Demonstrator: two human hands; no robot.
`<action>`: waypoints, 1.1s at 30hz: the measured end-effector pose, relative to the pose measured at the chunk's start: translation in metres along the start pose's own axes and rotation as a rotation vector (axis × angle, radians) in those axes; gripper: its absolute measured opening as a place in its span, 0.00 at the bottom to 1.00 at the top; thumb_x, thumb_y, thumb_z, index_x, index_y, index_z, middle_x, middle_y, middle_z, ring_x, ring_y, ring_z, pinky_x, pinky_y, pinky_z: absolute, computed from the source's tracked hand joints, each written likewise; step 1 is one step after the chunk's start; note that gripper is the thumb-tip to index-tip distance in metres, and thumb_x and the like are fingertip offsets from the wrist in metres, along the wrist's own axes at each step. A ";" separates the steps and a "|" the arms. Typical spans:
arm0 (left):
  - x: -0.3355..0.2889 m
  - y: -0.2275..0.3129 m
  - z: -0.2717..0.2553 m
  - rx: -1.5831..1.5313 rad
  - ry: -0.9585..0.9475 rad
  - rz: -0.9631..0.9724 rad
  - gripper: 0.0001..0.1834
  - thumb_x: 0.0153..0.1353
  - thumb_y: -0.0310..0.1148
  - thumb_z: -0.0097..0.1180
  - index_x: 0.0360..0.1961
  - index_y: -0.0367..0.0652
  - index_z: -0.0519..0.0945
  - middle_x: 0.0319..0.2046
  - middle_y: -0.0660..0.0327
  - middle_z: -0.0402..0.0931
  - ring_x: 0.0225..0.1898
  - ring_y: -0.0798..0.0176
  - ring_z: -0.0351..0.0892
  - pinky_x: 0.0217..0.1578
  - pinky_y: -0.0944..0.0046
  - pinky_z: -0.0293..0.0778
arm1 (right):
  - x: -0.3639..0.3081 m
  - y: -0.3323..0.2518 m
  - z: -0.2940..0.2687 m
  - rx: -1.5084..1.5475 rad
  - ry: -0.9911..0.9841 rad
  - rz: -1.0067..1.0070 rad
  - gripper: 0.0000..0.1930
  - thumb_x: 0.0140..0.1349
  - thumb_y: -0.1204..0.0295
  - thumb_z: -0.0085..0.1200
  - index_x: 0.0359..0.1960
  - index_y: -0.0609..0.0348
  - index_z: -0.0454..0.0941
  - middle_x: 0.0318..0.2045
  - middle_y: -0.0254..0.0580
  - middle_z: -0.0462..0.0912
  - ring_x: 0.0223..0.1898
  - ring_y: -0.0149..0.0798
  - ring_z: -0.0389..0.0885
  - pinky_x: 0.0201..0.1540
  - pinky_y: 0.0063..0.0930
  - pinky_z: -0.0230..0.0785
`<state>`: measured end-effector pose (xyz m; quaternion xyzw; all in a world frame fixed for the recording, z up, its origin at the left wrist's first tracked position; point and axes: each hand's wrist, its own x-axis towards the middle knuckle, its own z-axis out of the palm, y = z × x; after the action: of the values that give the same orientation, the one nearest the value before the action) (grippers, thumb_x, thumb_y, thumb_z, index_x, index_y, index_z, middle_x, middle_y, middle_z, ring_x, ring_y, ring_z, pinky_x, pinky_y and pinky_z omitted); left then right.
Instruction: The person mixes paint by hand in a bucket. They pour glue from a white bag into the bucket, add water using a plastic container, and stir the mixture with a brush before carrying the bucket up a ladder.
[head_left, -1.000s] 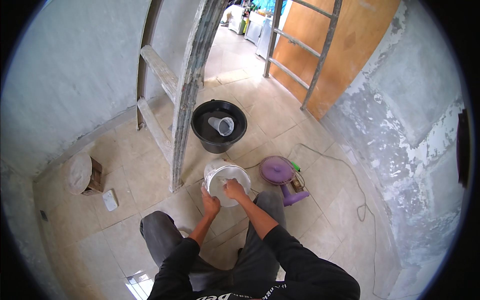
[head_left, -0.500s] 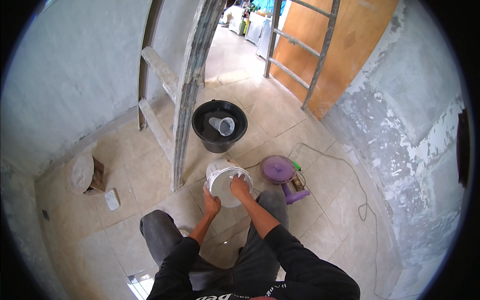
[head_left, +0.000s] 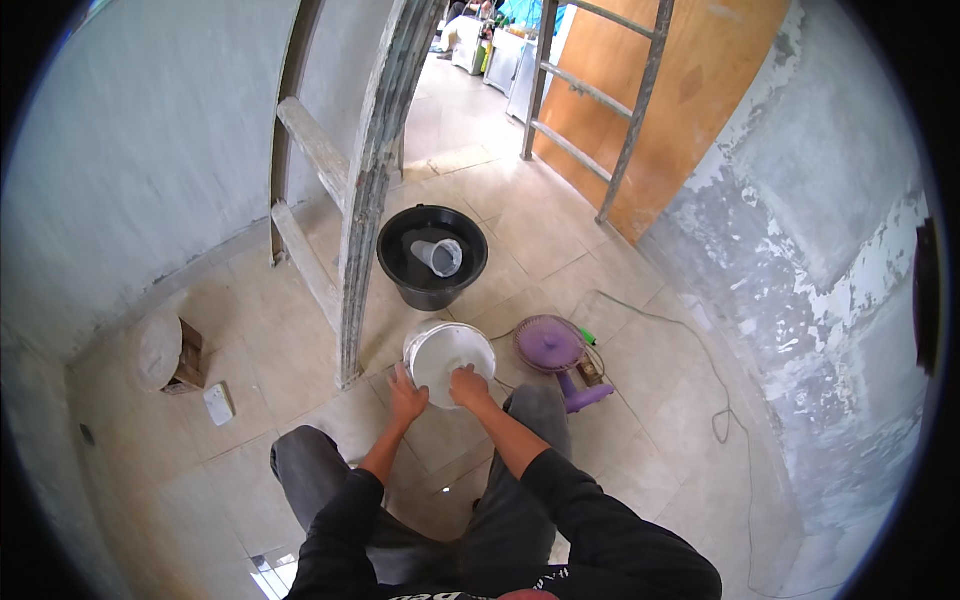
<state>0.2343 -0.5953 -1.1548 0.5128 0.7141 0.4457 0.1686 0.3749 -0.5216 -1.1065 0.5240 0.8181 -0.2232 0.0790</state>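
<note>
A white plastic bucket (head_left: 428,350) stands on the tiles between my knees, its mouth facing up at me and pale, whitish contents inside. My left hand (head_left: 408,397) grips the bucket's left near side, thumb at the rim. Curled fingers of my right hand (head_left: 468,386) reach over the near right rim into the bucket; what they hold, if anything, is hidden. Just beyond the bucket is a black tub (head_left: 432,298) of dark liquid, with a translucent plastic container (head_left: 446,260) lying tilted in it.
To the right of the bucket lies a purple fan (head_left: 550,345), its cord (head_left: 690,327) trailing over the floor. A worn wooden ladder (head_left: 358,240) rises at left. Another ladder (head_left: 627,140) leans by an orange panel (head_left: 690,110). A wooden stool (head_left: 188,357) lies near the left wall.
The bucket has tipped back from leaning toward me to more nearly upright. My right hand has shifted down and left, from deeper in the bucket to its near rim; my left hand stays on its side.
</note>
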 end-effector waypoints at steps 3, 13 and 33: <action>0.011 0.006 0.012 -0.018 0.021 -0.025 0.36 0.42 0.28 0.50 0.56 0.32 0.56 0.48 0.35 0.62 0.51 0.32 0.59 0.54 0.41 0.56 | -0.005 0.003 -0.005 -0.017 0.016 0.008 0.19 0.50 0.70 0.54 0.43 0.67 0.72 0.46 0.59 0.70 0.41 0.55 0.78 0.42 0.41 0.74; 0.071 0.031 0.000 0.179 -0.360 -0.158 0.39 0.45 0.32 0.47 0.62 0.37 0.53 0.40 0.35 0.72 0.41 0.34 0.73 0.46 0.43 0.67 | -0.014 -0.001 -0.006 -0.042 0.067 0.015 0.21 0.47 0.72 0.56 0.45 0.66 0.69 0.45 0.59 0.68 0.37 0.57 0.79 0.39 0.43 0.74; 0.100 0.028 -0.035 -0.467 -0.679 -0.518 0.33 0.52 0.23 0.48 0.57 0.25 0.48 0.44 0.32 0.68 0.28 0.36 0.79 0.16 0.52 0.81 | 0.036 -0.020 -0.063 -0.420 0.261 -0.413 0.06 0.49 0.79 0.49 0.27 0.63 0.79 0.30 0.56 0.80 0.35 0.52 0.80 0.37 0.41 0.74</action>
<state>0.1841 -0.5207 -1.0914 0.3829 0.6039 0.3450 0.6081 0.3477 -0.4705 -1.0581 0.3432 0.9387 0.0081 0.0328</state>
